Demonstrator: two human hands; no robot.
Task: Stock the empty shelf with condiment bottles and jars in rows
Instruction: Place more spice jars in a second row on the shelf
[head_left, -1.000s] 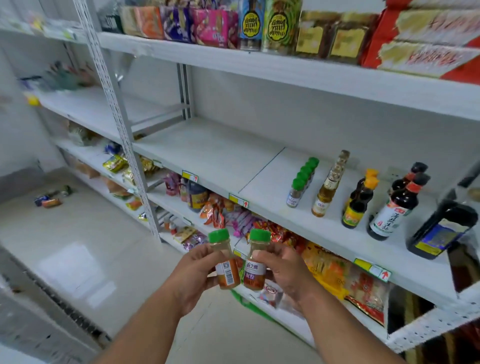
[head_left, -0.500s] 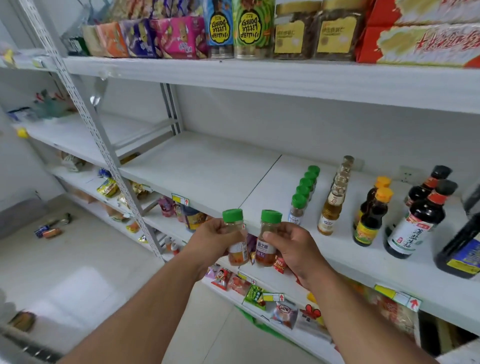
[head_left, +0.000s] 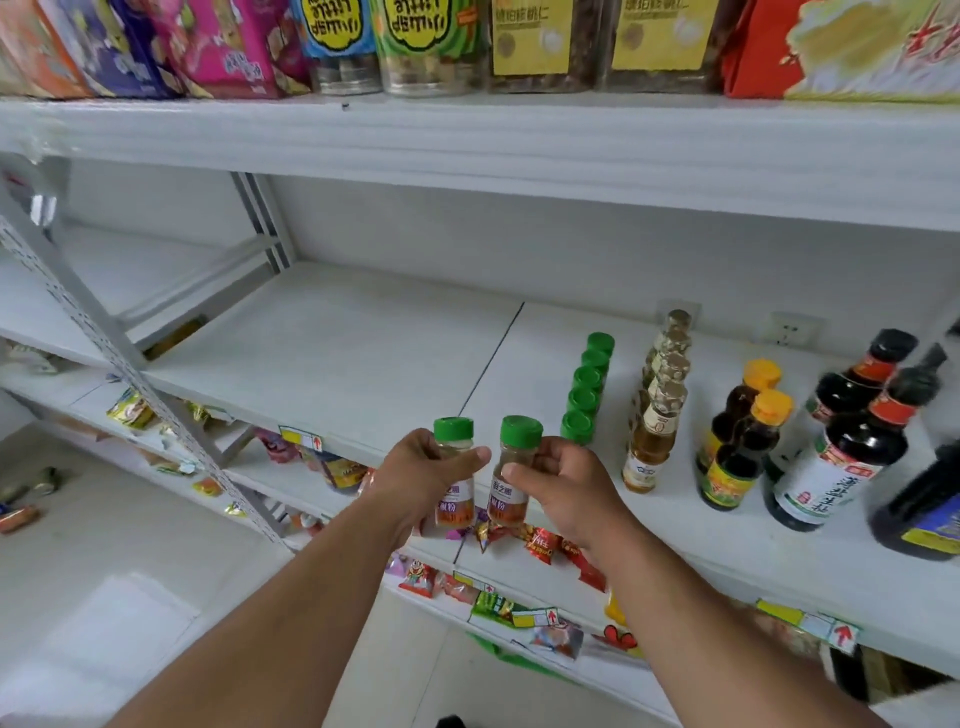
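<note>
Gripping one green-capped spice jar (head_left: 454, 470) per hand, powder inside

Two green-capped spice jars (head_left: 454, 475) (head_left: 511, 473) stand upright side by side above the white shelf's (head_left: 332, 353) front edge.

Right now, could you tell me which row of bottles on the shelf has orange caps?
The orange-capped bottles form the short row of two dark bottles, between the pale oil bottles and the red-collared soy sauce bottles.

White shelf (head_left: 337, 364) carries green-capped jars (head_left: 587, 387), oil bottles (head_left: 660, 405), soy bottles (head_left: 852, 441).
</note>
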